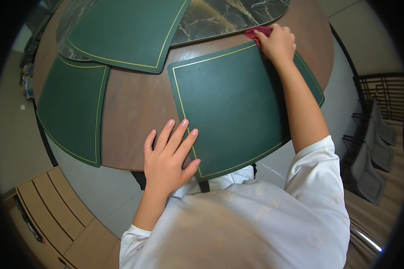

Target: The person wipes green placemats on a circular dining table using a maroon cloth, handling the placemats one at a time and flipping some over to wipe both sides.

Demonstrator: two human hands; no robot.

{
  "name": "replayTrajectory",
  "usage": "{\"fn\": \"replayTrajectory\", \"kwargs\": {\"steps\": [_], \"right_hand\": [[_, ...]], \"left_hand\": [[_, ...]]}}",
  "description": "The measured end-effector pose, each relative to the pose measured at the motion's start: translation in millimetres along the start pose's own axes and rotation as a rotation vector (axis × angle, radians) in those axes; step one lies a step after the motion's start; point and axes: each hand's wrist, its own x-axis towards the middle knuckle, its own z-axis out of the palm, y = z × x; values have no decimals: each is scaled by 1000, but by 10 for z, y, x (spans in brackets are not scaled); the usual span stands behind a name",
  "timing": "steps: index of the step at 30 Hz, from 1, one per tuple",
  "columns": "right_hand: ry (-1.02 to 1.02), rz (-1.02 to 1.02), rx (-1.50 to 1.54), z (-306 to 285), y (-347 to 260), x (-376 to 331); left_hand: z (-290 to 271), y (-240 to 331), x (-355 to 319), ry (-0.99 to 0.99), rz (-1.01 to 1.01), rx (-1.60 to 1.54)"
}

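Observation:
A dark green placemat [229,103] with a thin gold border line lies on the brown round table [130,107] in front of me. My left hand [163,157] is spread over the table's near edge, its fingertips at the mat's left border and nothing in its grasp. At the far right corner of the mat, my right hand [279,45] is closed on a dark red cloth [255,34]. My right forearm crosses over the mat and hides part of its right side.
A second green mat [74,107] lies to the left. A third [125,33] rests partly on the dark marble-patterned turntable [229,18]. Grey chairs [368,172] stand at right beyond the table, and a wooden slatted cabinet [54,206] is at lower left.

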Motion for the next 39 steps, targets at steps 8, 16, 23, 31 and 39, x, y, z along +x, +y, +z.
{"fn": "replayTrajectory", "kwargs": {"steps": [8,16,23,31,39], "right_hand": [[-77,326,-9,6,432,472],[30,475,-28,67,358,415],[-29,150,214,-38,535,28],[80,-213,271,-106,299,-861],[-49,-634,659,-496,-1043,-2097]], "left_hand": [[1,7,11,44,-4,5],[16,15,16,88,21,6],[68,16,-2,124,37,35],[70,43,-11,168,63,21],[230,-93,-93,411,108,-5]]}}
